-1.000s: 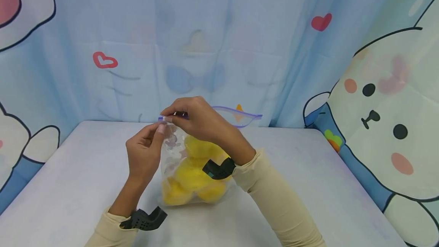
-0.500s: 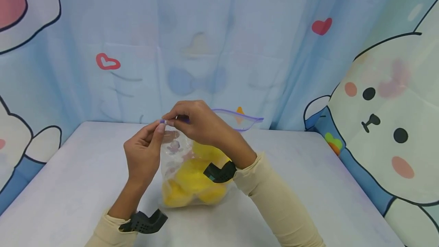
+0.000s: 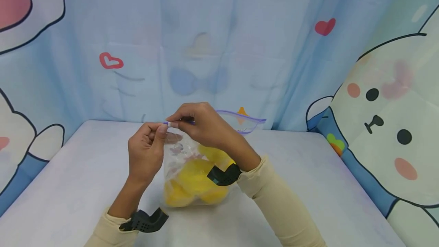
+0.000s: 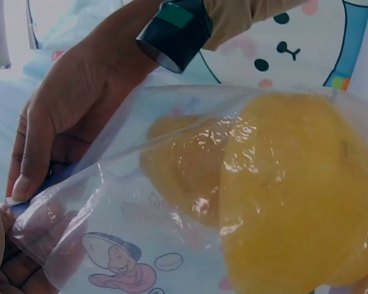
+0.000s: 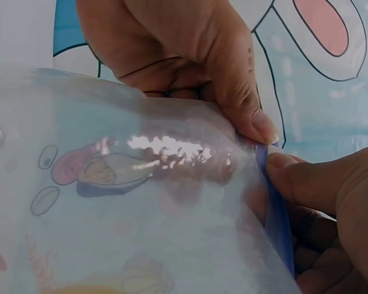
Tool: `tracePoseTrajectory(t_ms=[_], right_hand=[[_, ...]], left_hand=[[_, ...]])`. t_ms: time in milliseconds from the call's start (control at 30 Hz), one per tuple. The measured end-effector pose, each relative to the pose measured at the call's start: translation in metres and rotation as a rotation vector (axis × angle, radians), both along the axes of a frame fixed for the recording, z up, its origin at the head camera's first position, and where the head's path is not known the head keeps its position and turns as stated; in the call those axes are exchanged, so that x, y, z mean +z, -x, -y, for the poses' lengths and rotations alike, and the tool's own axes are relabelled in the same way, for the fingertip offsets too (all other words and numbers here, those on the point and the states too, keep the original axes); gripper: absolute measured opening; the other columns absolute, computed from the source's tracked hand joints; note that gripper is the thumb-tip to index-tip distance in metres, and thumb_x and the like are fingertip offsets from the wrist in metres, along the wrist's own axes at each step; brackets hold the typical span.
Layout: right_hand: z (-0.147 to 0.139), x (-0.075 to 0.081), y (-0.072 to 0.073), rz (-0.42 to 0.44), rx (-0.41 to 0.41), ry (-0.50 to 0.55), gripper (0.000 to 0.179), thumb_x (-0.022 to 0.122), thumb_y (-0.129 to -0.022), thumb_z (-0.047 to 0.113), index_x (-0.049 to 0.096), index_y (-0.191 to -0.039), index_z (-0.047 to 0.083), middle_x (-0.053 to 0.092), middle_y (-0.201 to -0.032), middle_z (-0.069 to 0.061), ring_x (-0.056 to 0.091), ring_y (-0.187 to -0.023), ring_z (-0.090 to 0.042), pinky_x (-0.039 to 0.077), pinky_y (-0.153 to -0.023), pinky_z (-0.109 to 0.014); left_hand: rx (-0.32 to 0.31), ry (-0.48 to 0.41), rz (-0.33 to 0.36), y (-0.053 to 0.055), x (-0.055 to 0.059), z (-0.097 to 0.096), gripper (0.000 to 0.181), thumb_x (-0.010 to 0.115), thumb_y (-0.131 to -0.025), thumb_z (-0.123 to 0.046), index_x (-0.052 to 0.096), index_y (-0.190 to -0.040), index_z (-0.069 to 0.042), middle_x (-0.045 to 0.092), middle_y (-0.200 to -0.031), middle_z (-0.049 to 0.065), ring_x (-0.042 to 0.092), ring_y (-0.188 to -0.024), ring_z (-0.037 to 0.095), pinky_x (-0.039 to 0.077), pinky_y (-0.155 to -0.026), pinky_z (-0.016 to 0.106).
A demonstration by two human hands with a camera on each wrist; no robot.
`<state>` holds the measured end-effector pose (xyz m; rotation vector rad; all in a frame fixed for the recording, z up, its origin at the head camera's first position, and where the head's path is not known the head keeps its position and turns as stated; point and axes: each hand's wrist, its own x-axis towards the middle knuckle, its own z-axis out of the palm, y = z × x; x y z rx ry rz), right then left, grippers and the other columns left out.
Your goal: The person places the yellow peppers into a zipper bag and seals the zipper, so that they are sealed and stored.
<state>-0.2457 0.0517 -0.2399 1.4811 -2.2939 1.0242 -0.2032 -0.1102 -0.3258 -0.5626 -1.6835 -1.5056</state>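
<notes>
A clear printed zip bag (image 3: 178, 155) with a purple seal stands on the table, several yellow rounded things (image 3: 195, 174) inside it; their kind is blurred by the plastic. At its top left corner my left hand (image 3: 145, 151) pinches the seal's end between thumb and forefinger. Right beside it, my right hand (image 3: 202, 121) pinches a small white slider on the purple seal (image 5: 276, 208). To the right of that hand the bag's mouth gapes. In the left wrist view the right hand (image 4: 73, 92) holds the bag's edge, and the yellow contents (image 4: 300, 190) fill the right side.
The bag stands on a white table (image 3: 96, 163). Behind it hangs a light blue curtain (image 3: 137, 22) with cartoon prints, and a printed bear (image 3: 384, 125) is on the right. Black wrist cameras (image 3: 144, 220) sit on both forearms.
Both hands keep their pinch at the bag's top left corner, with only small shifts of the fingers. The whole scene drifts slightly right in the head view.
</notes>
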Motion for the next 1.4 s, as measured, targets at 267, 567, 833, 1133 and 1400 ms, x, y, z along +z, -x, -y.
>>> tracePoseTrajectory(t_ms=[267, 567, 833, 1133, 1400], right_hand=[[-0.001, -0.001, -0.002, -0.001, -0.023, -0.008, 0.014, 0.064, -0.091, 0.002, 0.076, -0.099, 0.004, 0.070, -0.090, 0.001, 0.054, -0.068, -0.006, 0.048, -0.063, -0.022], [-0.002, -0.003, -0.002, 0.034, -0.053, -0.031, 0.014, 0.062, -0.093, 0.003, 0.074, -0.101, 0.003, 0.069, -0.090, -0.001, 0.055, -0.069, -0.006, 0.049, -0.065, -0.021], [-0.006, -0.007, 0.006, 0.117, -0.077, -0.033, 0.014, 0.062, -0.094, 0.007, 0.074, -0.102, 0.005, 0.069, -0.090, 0.002, 0.056, -0.069, -0.009, 0.049, -0.064, -0.026], [-0.011, -0.018, 0.015, 0.164, -0.051, 0.003, 0.018, 0.064, -0.094, 0.012, 0.073, -0.107, 0.003, 0.070, -0.094, 0.000, 0.061, -0.075, -0.008, 0.053, -0.069, -0.026], [-0.005, -0.017, 0.009, 0.002, 0.000, 0.078, 0.015, 0.066, -0.091, 0.004, 0.075, -0.103, 0.003, 0.070, -0.090, 0.000, 0.054, -0.066, -0.008, 0.049, -0.063, -0.024]], left_hand=[[-0.032, 0.001, 0.026, -0.002, 0.003, 0.002, 0.007, 0.057, -0.094, 0.003, 0.063, -0.096, 0.008, 0.059, -0.059, 0.011, 0.028, -0.037, 0.009, 0.023, -0.035, 0.023], [-0.011, -0.024, 0.074, -0.001, 0.004, 0.002, 0.010, 0.058, -0.094, 0.001, 0.063, -0.093, 0.009, 0.063, -0.065, 0.013, 0.037, -0.043, 0.007, 0.027, -0.038, 0.021], [-0.001, -0.033, 0.111, -0.001, 0.004, 0.001, 0.013, 0.058, -0.095, -0.003, 0.063, -0.093, 0.008, 0.066, -0.069, 0.014, 0.044, -0.045, 0.008, 0.030, -0.039, 0.020], [0.017, -0.020, 0.186, 0.004, -0.003, -0.002, 0.018, 0.060, -0.096, -0.012, 0.067, -0.100, 0.004, 0.063, -0.064, 0.007, 0.033, -0.041, 0.009, 0.024, -0.037, 0.023], [0.058, -0.030, 0.084, 0.003, -0.004, -0.004, 0.015, 0.062, -0.094, -0.004, 0.070, -0.104, 0.003, 0.072, -0.076, 0.012, 0.049, -0.043, 0.008, 0.028, -0.038, 0.021]])
